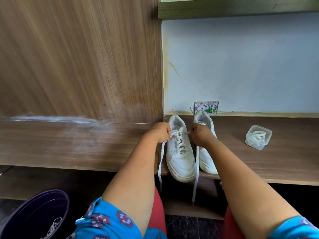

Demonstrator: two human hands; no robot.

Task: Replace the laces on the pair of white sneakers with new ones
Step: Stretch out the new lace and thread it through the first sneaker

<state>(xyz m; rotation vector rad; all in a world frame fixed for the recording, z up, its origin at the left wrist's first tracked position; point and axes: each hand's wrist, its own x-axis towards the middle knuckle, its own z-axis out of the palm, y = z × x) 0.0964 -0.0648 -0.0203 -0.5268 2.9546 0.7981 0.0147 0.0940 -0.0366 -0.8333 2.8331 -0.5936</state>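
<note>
My two white sneakers (181, 152) stand side by side on the table, toes pointing at me. The left one (179, 157) is laced up with a white lace (179, 140), and its two long ends hang down over the table edge. More white laces (257, 138) lie curled in a clear box.

A brown wooden panel (77, 57) stands at the left beside a pale blue wall (241, 66), a small white wall box (206, 107) with thin wires sits low on this wall, and a dark purple bucket (37, 213) is at bottom left.
</note>
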